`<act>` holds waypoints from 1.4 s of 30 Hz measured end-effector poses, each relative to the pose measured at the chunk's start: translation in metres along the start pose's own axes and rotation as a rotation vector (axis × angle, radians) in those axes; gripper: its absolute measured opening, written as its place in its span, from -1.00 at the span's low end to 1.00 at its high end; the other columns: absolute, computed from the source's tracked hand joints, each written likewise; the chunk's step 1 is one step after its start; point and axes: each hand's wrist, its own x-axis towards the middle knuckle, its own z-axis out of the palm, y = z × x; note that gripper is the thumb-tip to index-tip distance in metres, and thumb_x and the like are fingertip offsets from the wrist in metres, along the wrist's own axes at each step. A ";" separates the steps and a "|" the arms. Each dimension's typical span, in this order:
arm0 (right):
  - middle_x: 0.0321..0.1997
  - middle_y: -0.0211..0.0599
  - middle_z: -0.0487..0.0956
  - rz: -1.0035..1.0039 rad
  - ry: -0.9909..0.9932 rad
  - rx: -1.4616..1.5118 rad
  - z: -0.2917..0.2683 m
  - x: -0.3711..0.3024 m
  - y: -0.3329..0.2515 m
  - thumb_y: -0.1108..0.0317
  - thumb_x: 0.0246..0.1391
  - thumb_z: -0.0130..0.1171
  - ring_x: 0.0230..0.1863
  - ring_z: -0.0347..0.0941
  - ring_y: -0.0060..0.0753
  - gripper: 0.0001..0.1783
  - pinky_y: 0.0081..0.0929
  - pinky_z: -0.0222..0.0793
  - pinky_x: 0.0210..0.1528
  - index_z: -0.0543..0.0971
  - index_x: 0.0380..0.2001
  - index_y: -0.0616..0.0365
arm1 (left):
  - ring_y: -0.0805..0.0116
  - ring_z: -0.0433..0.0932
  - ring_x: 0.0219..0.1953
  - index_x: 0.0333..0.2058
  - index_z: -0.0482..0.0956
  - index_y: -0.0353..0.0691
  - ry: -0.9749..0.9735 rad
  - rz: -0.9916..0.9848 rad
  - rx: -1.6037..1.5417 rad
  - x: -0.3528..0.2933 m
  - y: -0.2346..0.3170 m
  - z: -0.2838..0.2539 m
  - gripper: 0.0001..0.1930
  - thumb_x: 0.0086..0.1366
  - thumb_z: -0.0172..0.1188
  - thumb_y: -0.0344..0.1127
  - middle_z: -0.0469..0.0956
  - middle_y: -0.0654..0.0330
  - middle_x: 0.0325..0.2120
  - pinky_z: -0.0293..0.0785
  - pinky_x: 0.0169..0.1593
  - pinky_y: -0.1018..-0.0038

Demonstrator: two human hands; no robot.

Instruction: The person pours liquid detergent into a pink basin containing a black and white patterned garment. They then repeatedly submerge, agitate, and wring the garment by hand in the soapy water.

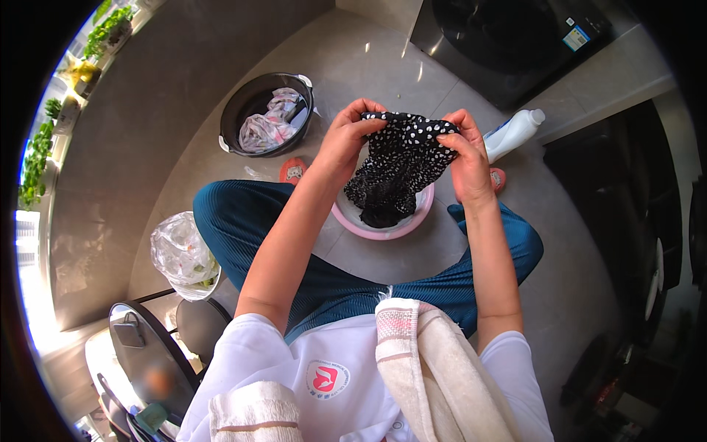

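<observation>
pinching thumb over curled fingers, the left hand [345, 138] holds the upper left corner of a black cloth with white dots [409, 156]; the right hand [469, 160] is closed on the upper right corner in the same way. neither grip shows a gap, and the fabric spans the space between them, its bunched lower end over a pink-rimmed basin [379, 235]. whether that end touches the basin's inside is hard to tell.

from the left, a dark tub [248, 104] holding a pale patterned cloth [269, 129] sits beyond the left arm; swinging the dotted cloth that way could drip on the floor, if it is wet. a thin pinch in the left hand might let its corner slide out, dropping fabric across the basin's rim. a beige towel [442, 357] drapes down the chest and could slip forward if the person leans. a harder pull from the right hand would skew the cloth, and a wide sweep might knock the white bottle [513, 135] just beyond it.
</observation>
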 end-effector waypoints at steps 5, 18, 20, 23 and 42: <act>-0.31 -0.53 0.54 -0.102 -0.038 0.056 0.018 0.003 -0.025 0.59 0.06 0.12 -0.22 0.44 -0.67 -0.83 -0.65 0.34 -0.04 0.48 -0.31 0.07 | 0.49 0.53 -0.19 -0.16 0.54 -0.24 -0.068 0.003 -0.011 -0.009 0.033 0.028 -0.84 0.29 0.21 -0.50 0.60 0.25 -0.28 0.40 -0.04 0.53; -0.14 -0.48 0.56 -0.304 -0.122 0.119 0.045 0.014 -0.088 0.56 0.11 0.13 -0.09 0.51 -0.62 -0.76 -0.60 0.42 0.09 0.53 -0.13 0.10 | 0.56 0.54 -0.17 -0.19 0.58 -0.21 -0.217 0.400 0.320 -0.017 0.093 0.076 -0.83 0.25 0.28 -0.52 0.60 0.33 -0.26 0.41 0.02 0.58; -0.14 -0.48 0.55 -0.273 -0.115 0.098 0.041 0.013 -0.078 0.57 0.11 0.13 -0.09 0.51 -0.62 -0.76 -0.59 0.42 0.09 0.53 -0.14 0.09 | 0.57 0.54 -0.16 -0.20 0.59 -0.22 -0.212 0.383 0.343 -0.016 0.086 0.071 -0.83 0.23 0.29 -0.52 0.60 0.34 -0.27 0.41 0.01 0.59; -0.23 -0.51 0.57 -0.151 -0.090 0.083 0.026 0.008 -0.051 0.55 0.13 0.15 -0.13 0.50 -0.66 -0.81 -0.62 0.41 0.02 0.50 -0.19 0.07 | 0.56 0.54 -0.21 -0.25 0.58 -0.25 -0.160 0.317 0.422 -0.017 0.067 0.057 -0.85 0.19 0.29 -0.54 0.59 0.32 -0.31 0.43 -0.04 0.59; -0.21 -0.54 0.65 0.378 -0.145 -0.312 -0.062 -0.003 0.022 0.47 0.15 0.36 -0.14 0.53 -0.70 -0.79 -0.68 0.39 -0.03 0.63 -0.13 0.12 | 0.45 0.58 -0.02 -0.07 0.61 -0.22 -0.183 -0.046 0.282 -0.011 0.029 -0.011 -0.64 0.14 0.26 -0.64 0.61 0.27 -0.10 0.44 0.16 0.53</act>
